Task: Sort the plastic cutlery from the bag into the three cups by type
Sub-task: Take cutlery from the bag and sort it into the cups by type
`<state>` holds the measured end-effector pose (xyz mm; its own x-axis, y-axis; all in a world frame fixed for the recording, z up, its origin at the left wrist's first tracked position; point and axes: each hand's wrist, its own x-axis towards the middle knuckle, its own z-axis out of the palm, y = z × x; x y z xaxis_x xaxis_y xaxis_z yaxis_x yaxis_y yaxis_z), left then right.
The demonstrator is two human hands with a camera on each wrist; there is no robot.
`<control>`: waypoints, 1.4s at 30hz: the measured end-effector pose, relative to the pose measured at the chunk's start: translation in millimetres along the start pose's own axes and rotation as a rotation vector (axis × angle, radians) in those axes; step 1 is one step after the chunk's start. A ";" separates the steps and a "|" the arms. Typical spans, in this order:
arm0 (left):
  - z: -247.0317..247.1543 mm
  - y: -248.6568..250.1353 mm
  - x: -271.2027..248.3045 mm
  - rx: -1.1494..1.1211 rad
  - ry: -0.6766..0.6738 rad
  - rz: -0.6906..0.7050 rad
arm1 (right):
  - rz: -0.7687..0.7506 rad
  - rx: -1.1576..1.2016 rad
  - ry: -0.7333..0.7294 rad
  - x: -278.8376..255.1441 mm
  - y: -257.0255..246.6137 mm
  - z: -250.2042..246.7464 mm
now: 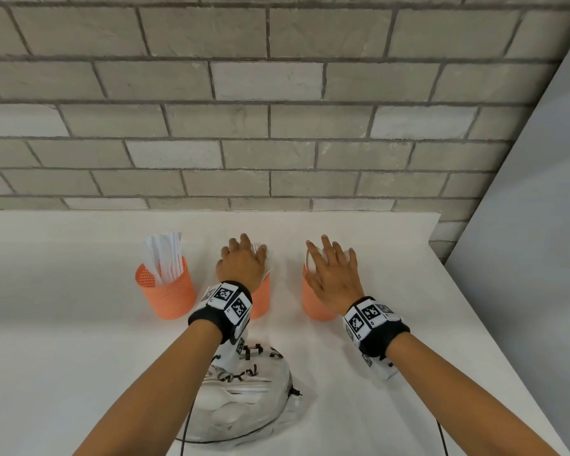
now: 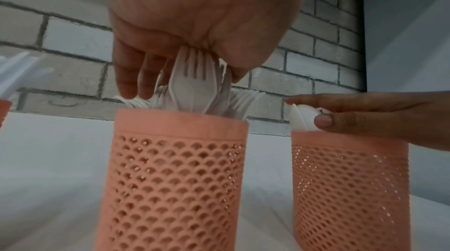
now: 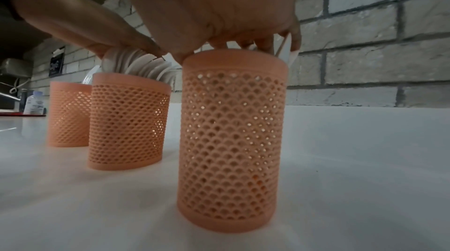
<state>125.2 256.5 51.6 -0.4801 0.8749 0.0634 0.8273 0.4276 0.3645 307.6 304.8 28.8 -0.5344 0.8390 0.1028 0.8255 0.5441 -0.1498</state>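
Your left hand (image 1: 242, 263) sits on top of the forks (image 2: 194, 85) in the middle cup (image 2: 175, 178), palm pressing the tines, fingers straight and hanging down over the heads. Your right hand (image 1: 334, 274) rests over the right cup (image 3: 231, 139), fingers spread and mostly straight across the white spoons (image 2: 303, 118) standing in it (thumb tip lies against a spoon bowl in the left wrist view, so whether it pinches one, I cannot tell). The left cup (image 1: 167, 291) stands apart from both hands, holding upright white knives (image 1: 163, 255). All three orange mesh cups stand in a row on the white desk (image 1: 392, 373) near the brick wall (image 1: 277, 110). The bag (image 1: 244, 403) lies on the desk nearer to you, under and between your forearms, with a few white cutlery pieces showing through the clear plastic
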 end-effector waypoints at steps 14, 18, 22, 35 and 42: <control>-19.6 -3.9 2.6 -0.177 -0.005 -0.086 | 0.052 0.105 0.022 -6.9 -6.0 -15.3; -38.5 -4.9 -7.3 -0.422 0.025 0.042 | 0.005 0.304 0.118 -15.0 -24.2 -23.7; -63.8 -4.7 -24.4 -0.657 -0.002 0.156 | -0.136 0.509 0.192 -21.8 -51.5 -29.9; -62.8 -99.1 -119.7 -0.078 -0.281 0.448 | -0.391 0.364 -0.432 -99.6 -137.2 -1.9; -44.2 -141.0 -143.8 0.100 -0.406 0.159 | -0.172 0.178 -0.663 -93.2 -141.7 26.8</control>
<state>64.7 60.3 32.2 -0.2078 0.9413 -0.2661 0.9152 0.2831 0.2867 235.5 149.6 14.1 -0.6992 0.5363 -0.4729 0.7075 0.6142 -0.3495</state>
